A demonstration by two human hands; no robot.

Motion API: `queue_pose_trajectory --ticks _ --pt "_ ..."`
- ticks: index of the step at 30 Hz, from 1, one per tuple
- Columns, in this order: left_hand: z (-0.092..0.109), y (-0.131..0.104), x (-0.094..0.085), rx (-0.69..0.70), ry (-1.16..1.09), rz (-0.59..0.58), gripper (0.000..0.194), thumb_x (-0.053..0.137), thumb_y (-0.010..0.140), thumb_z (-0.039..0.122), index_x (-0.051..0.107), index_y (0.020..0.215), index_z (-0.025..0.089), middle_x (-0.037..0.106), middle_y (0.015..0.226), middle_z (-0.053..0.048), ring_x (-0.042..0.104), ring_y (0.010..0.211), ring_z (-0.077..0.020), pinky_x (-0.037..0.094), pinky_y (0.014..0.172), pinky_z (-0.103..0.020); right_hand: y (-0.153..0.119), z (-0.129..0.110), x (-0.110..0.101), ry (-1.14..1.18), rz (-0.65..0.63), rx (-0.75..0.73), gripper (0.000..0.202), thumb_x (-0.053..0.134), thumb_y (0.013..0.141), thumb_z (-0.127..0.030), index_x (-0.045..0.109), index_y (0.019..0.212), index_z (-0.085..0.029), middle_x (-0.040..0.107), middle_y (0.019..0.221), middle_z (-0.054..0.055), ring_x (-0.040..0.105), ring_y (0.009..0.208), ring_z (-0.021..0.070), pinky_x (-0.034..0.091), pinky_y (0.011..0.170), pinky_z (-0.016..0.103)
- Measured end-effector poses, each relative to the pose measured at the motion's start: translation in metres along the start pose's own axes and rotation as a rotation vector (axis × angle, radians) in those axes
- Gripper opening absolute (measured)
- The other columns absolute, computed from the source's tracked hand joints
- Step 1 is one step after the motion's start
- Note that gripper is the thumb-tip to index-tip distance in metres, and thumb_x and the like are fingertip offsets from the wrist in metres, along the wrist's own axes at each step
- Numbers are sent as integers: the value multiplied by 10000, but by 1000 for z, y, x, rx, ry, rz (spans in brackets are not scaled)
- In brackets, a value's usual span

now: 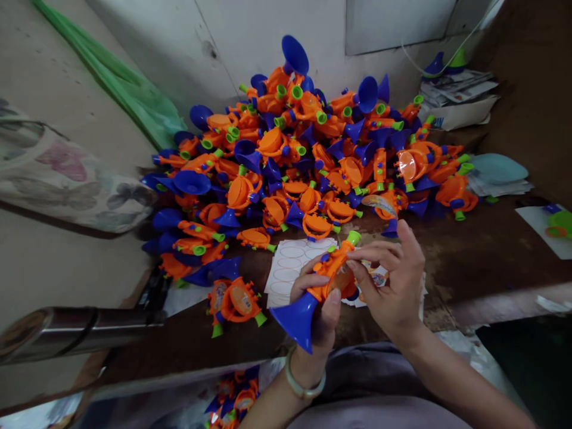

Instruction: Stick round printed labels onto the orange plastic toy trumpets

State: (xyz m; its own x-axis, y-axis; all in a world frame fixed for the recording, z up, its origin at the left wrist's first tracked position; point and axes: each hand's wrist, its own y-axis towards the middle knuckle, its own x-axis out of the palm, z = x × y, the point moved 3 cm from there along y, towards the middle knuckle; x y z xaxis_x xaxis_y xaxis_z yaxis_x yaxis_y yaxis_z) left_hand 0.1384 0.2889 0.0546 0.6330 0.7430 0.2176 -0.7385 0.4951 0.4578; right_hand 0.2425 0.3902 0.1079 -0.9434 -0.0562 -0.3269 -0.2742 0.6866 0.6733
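My left hand (328, 319) is wrapped round an orange toy trumpet (329, 277) with a blue bell and a lime green mouthpiece. The bell points down toward me and the mouthpiece points away. At the trumpet's right side, my right hand (393, 280) has its thumb and forefinger tips close together in a pinch against the orange body. Whatever lies between those tips is too small to make out. Under the hands are white sheets (286, 271) printed with oval outlines, and a partly hidden sheet with colourful stickers (379, 279). Left of them lie two trumpets (241, 301) bearing oval stickers.
A large heap of similar trumpets (272, 143) fills the back of the brown table (447, 256). A steel flask (84, 330) stands at the left. Stacked papers (460, 98) and a light blue piece (498, 168) sit at the right. More trumpets (235, 396) lie below the table edge.
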Motion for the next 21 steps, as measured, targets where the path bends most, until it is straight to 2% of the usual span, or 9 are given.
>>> queue_pose_trajectory --ticks 3,5,7,10,14,16,18,19,21 --pt "-4 -1 0 -113 -100 59 231 809 913 438 676 1013 277 725 1167 -43 747 1112 -260 592 1062 -506 2 17 0 92 136 56 611 826 914 -319 549 1457 -362 603 1438 107 699 1144 269 625 806 393" --pt "-5 -2 0 -241 -177 108 278 844 871 458 668 990 278 716 1099 -33 755 1049 -248 620 1016 -481 3 29 0 196 161 149 818 794 944 -371 323 1613 -389 559 1489 122 660 1246 279 622 871 422" --pt "-5 -2 1 -328 -253 144 326 876 828 449 655 999 282 720 1069 -19 766 1004 -231 649 945 -418 1 36 5 379 0 253 804 738 986 -422 267 1636 -377 583 1473 126 676 1231 258 629 912 432" --pt "-7 -2 6 -439 -369 136 377 869 824 453 642 1075 287 762 1063 -9 793 963 -215 661 861 -339 -5 33 13 632 -241 376 805 764 970 -409 285 1615 -368 692 1298 77 735 1055 202 652 835 355" --pt "-12 -7 11 -636 -405 108 458 855 829 557 687 1130 255 814 1122 -61 811 1026 -267 671 868 -368 -4 30 11 596 -106 430 713 734 980 -311 331 1566 -360 699 1004 -16 724 851 159 632 686 270" --pt "-13 -11 10 -696 -378 106 492 857 818 616 725 1112 244 822 1136 -76 807 1057 -275 667 920 -393 0 30 7 516 -35 399 679 731 974 -293 359 1540 -348 698 1067 5 730 848 160 637 677 275" --pt "-12 -16 7 -724 -338 77 473 867 822 607 753 1088 232 818 1167 -93 797 1097 -274 659 966 -406 3 27 -1 420 88 285 682 751 952 -253 378 1514 -356 677 1159 25 737 884 164 651 741 304" --pt "-10 -17 4 -712 -303 46 429 869 841 567 761 1082 228 808 1204 -101 789 1126 -272 653 982 -405 2 25 -5 373 145 219 700 762 937 -223 381 1505 -369 661 1186 29 738 903 171 654 783 327" --pt "-5 -18 -3 -607 -217 -25 347 873 879 439 760 1142 243 762 1327 -110 759 1207 -266 639 1018 -399 -6 20 -7 305 131 174 697 781 910 -184 422 1460 -415 644 1193 21 733 948 194 647 864 379"
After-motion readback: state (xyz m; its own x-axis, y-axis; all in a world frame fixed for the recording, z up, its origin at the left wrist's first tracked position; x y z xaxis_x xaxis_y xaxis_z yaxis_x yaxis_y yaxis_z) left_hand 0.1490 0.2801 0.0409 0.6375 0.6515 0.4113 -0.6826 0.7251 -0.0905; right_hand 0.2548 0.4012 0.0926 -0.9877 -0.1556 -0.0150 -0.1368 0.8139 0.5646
